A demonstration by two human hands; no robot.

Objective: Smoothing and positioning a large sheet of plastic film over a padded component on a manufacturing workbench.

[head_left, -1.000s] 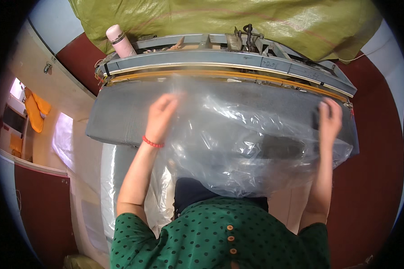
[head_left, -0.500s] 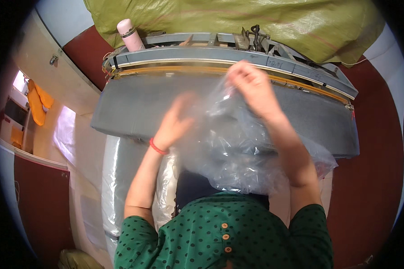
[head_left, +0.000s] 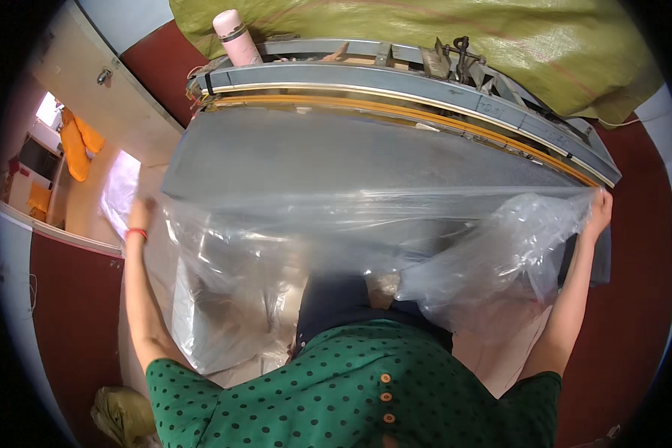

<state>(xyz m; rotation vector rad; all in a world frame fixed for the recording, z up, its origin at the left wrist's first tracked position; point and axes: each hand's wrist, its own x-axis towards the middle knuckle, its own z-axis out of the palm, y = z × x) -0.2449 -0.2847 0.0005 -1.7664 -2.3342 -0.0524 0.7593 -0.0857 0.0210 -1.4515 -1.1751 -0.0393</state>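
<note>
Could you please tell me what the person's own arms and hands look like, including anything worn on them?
Both forearms are bare. The left hand has a thin red band at the wrist; the right hand wears nothing visible. Short sleeves of a green top with small dark dots cover the upper arms.

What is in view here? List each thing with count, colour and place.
plastic sheet: one, clear, stretched wide across the grey table
table: one, grey, centre
machine frame: one, grey with an orange strip, behind the table
flask: one, pink, upright at top left
tarp: one, olive green, top
left hand: grip on the sheet's left edge, red wristband
right hand: grip on the sheet's right edge
</note>
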